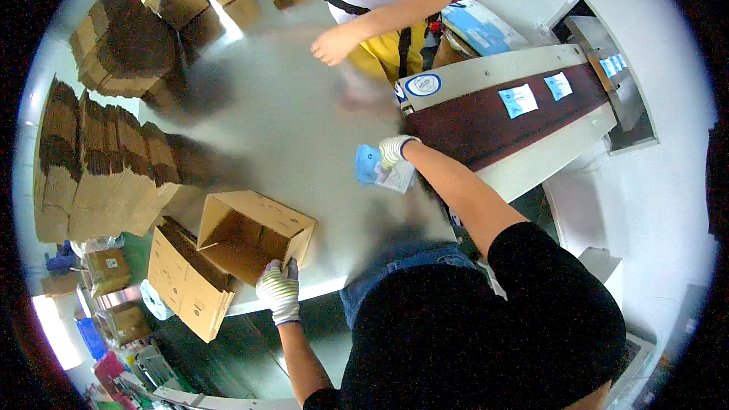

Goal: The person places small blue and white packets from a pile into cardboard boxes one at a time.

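Open cardboard box (250, 234) tipped on its side at the table (304, 106) edge, mouth facing the person, steadied at its lower rim by the gloved left hand (279, 288). Right hand (393, 150) clasps what appear to be 2 flat packets (383, 171) beside the conveyor belt (501, 118), positioned for loading.

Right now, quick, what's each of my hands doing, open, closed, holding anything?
Left hand: closed on the near edge of the open cardboard box.
Right hand: closed on a stack of blue and white packets.
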The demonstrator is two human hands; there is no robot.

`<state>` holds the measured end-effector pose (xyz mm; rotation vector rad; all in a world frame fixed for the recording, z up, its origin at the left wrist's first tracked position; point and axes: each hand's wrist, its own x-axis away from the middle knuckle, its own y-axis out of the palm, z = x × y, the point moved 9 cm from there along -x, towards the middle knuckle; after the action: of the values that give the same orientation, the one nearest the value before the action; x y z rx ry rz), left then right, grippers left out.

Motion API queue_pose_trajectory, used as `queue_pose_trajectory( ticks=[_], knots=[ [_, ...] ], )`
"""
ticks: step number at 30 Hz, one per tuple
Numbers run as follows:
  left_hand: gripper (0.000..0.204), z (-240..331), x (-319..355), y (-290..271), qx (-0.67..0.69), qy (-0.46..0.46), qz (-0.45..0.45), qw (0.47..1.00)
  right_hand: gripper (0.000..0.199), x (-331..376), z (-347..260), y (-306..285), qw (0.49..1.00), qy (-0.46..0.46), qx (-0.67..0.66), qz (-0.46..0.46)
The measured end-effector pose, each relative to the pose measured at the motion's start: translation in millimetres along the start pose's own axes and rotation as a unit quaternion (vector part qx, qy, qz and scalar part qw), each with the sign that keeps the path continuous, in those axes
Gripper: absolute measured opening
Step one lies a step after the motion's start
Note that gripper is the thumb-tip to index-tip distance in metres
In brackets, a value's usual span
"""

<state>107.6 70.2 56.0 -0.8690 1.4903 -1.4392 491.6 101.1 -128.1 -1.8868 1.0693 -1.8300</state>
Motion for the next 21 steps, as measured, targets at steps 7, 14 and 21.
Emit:
queue_pose_trajectory(
  ticks=[7,14,21],
  knots=[
    [0.027,-2,-3,2,0.004,0.005,-0.033,0.999,0.025,141,-131,55,0.880,-0.194,0.102,0.422],
    [0.020,9,1,25,-0.019,0.101,-0.118,0.988,0.036,159,-144,-3,0.956,-0.095,-0.230,0.155],
    [0.026,19,48,60,-0.069,0.168,-0.118,0.976,0.042,256,-288,-104,0.777,-0.434,-0.332,0.313]
  ],
)
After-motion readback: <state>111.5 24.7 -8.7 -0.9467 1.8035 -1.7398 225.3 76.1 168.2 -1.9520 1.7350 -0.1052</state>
